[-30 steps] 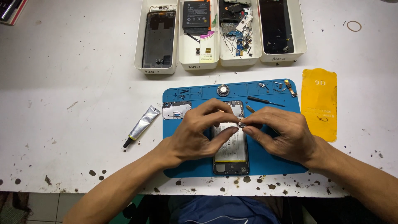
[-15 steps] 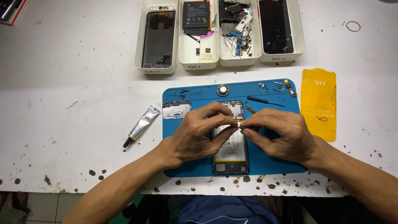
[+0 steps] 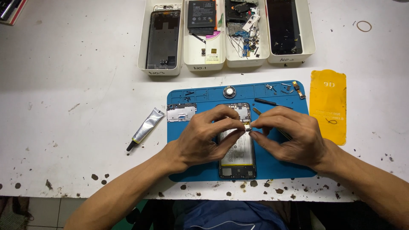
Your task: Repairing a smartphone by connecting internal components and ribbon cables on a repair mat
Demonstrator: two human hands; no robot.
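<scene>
A silver squeezed glue tube (image 3: 146, 126) is lying on the white table (image 3: 76, 76), left of the blue rubber work mat (image 3: 281, 159). On the mat, the opened black smartphone (image 3: 237, 164) is being steadied by the left hand (image 3: 203, 138), fingers curled. A tiny metal part (image 3: 247, 126) is being pinched over the phone by the right hand (image 3: 294, 137). A yellow flat packet (image 3: 328, 106) is lying far right.

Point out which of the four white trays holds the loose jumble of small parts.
The third white tray from the left; the other three each hold mainly one flat phone piece.
</scene>
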